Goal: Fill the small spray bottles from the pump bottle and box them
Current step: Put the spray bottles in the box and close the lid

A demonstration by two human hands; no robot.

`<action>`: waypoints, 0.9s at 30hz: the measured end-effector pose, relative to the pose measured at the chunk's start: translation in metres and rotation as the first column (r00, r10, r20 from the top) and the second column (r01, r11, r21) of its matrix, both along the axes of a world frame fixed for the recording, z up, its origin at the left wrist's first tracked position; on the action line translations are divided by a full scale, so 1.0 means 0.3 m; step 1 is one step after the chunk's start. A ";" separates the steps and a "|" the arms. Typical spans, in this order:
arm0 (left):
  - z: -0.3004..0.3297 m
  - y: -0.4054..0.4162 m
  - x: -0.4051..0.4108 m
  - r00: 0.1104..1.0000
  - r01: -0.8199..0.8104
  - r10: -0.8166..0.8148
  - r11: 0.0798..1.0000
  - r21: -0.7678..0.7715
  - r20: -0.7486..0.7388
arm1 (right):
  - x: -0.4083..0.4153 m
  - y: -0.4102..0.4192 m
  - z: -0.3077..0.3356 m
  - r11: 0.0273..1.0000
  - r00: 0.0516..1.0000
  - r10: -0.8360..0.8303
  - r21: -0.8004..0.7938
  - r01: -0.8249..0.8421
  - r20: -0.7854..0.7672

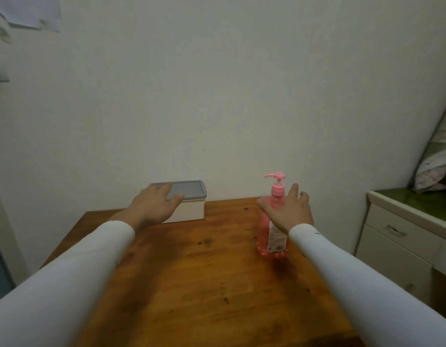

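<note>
A pink pump bottle (269,236) with a pink pump head stands upright on the wooden table (204,271), right of centre. My right hand (289,211) hovers in front of its upper body, fingers spread, holding nothing. A white box (191,209) with a grey lid (189,190) sits at the table's far left, against the wall. My left hand (154,202) lies flat on the lid's near left corner, fingers apart. No small spray bottles are visible.
A white wall rises right behind the table. A white cabinet (397,236) with drawers and a green top stands to the right, with folded patterned fabric (437,156) above it. Papers hang on the wall at top left.
</note>
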State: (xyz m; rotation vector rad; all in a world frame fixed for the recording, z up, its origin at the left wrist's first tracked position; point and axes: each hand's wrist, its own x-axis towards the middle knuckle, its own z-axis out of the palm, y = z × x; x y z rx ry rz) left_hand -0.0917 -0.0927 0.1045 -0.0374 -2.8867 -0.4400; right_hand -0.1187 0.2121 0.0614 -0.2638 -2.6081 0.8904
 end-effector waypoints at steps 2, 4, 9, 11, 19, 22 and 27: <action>-0.013 0.001 -0.013 1.000 0.008 -0.007 1.000 -0.008 0.004 | -0.019 0.001 -0.031 1.000 0.999 -0.001 -0.007 0.001 0.039; -0.030 -0.001 -0.037 1.000 0.002 -0.001 1.000 -0.005 0.025 | -0.046 0.009 -0.063 1.000 0.997 -0.001 -0.025 0.003 0.072; -0.055 0.004 -0.078 0.999 -0.004 0.004 1.000 -0.002 0.036 | -0.091 0.026 -0.106 0.997 0.997 0.028 -0.071 -0.022 0.078; -0.064 0.006 -0.102 0.999 -0.008 0.008 1.000 -0.002 0.043 | -0.114 0.026 -0.123 0.996 0.997 0.032 -0.090 -0.026 0.075; -0.093 -0.018 -0.180 0.998 -0.005 0.005 1.000 0.004 0.064 | -0.161 0.024 -0.143 0.994 0.998 0.028 -0.103 -0.033 -0.050; -0.096 -0.034 -0.212 0.997 -0.018 0.018 1.000 -0.002 0.074 | -0.197 0.008 -0.131 0.997 0.997 0.031 -0.075 -0.036 -0.074; -0.102 -0.074 -0.289 0.996 -0.027 0.027 1.000 -0.003 0.084 | -0.312 -0.047 -0.097 0.995 0.994 0.031 -0.093 -0.040 -0.101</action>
